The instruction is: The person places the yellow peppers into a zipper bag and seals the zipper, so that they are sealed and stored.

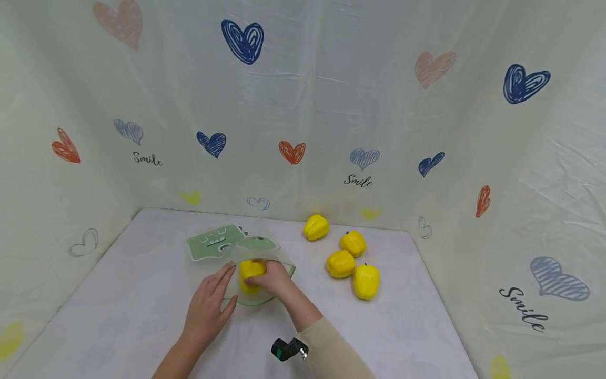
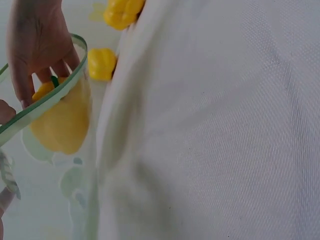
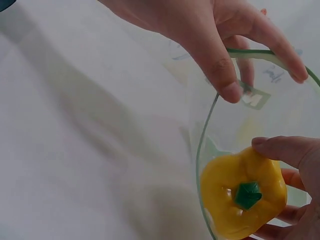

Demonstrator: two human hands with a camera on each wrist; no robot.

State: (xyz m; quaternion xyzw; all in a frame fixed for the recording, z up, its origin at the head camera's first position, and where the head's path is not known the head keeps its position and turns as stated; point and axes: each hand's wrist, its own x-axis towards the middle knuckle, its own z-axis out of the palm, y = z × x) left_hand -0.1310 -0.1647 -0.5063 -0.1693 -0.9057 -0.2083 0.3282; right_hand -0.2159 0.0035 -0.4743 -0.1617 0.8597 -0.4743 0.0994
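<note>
A plain beige sleeve (image 1: 333,350) covers part of the right forearm (image 1: 304,308), its edge ending above the wrist; beside the fabric shows a small black wrist-camera unit (image 1: 285,349), stubby and bent, with a green patch at one end and a silvery metal piece at the other; the right hand (image 1: 275,278), left hand (image 1: 205,308) and visible left forearm (image 1: 180,355) are bare.

The right hand (image 1: 276,276) and a yellow pepper (image 1: 251,271) fill much of the mouth of the see-through bag (image 1: 255,304). The left hand (image 1: 209,304) blocks the bag's left side. A hand could pass over the surface (image 1: 402,326) between the bag and the four other peppers (image 1: 341,264). Three of those sit close together, with little room between them. At the back, the hanging cloth (image 1: 322,121) stops the way.
</note>
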